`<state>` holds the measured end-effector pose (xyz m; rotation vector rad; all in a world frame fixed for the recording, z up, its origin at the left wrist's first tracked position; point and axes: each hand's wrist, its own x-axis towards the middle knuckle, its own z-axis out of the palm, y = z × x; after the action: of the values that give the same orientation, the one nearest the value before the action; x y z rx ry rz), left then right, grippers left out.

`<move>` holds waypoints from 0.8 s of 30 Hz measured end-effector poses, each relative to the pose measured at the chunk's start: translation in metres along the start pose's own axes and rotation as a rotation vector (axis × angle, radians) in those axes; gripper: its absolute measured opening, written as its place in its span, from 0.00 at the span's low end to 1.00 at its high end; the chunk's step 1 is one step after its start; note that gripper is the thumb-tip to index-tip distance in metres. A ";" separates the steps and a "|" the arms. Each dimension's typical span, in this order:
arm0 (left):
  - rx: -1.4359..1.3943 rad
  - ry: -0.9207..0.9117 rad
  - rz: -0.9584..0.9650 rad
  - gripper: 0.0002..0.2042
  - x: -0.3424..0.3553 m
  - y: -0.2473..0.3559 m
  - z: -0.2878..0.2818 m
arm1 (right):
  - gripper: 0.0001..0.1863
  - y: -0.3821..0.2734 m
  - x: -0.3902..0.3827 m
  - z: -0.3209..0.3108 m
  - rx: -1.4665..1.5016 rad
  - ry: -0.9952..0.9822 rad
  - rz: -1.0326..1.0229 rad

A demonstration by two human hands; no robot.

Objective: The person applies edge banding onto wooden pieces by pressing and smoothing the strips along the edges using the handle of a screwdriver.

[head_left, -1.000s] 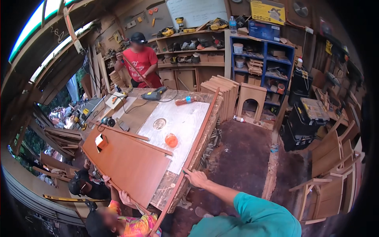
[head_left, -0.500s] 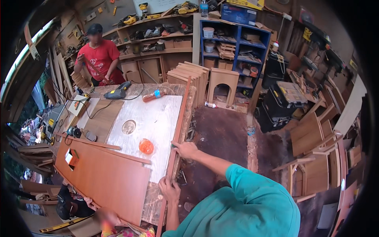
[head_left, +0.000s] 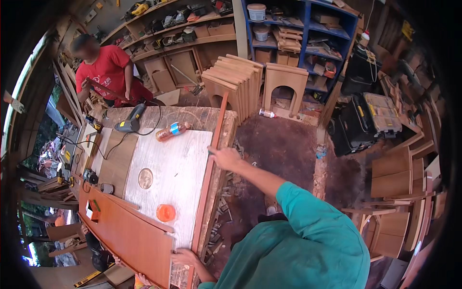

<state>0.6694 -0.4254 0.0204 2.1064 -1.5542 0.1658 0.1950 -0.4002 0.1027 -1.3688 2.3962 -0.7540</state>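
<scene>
Along the worktop [head_left: 168, 159] edge, your left hand [head_left: 185, 256] and right hand [head_left: 225, 157] clamp the long wooden strip [head_left: 210, 168], seemingly not yet set in place.

The fingertips of the right hand [head_left: 225, 157] are hidden behind the long wooden strip [head_left: 210, 164], so the grip on it cannot be judged. The left hand [head_left: 185, 256] is partly covered by the strip's near end, and its forearm is cut off by the lower edge. The near corner of the reddish-brown panel [head_left: 126, 236] is lost at the bottom of the view. The far shelves [head_left: 183, 29] are bent by the lens, and their contents are too small to be told. The far person's face is blurred.
</scene>
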 end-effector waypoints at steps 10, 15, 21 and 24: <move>0.357 0.023 -0.007 0.19 0.000 0.018 -0.016 | 0.22 0.062 0.087 -0.050 0.090 0.024 0.135; 0.506 -0.033 0.004 0.19 -0.004 0.027 -0.023 | 0.23 0.089 0.124 -0.052 -0.045 0.159 0.133; 0.357 0.130 0.191 0.18 -0.002 0.019 -0.019 | 0.24 0.138 0.181 -0.096 -0.153 0.125 0.271; 0.296 0.102 0.156 0.18 -0.005 0.007 -0.014 | 0.21 0.172 0.208 -0.122 -0.289 0.134 0.396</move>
<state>0.6640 -0.4163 0.0330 2.1527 -1.7188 0.5818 -0.0923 -0.4714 0.1092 -0.9026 2.8451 -0.4173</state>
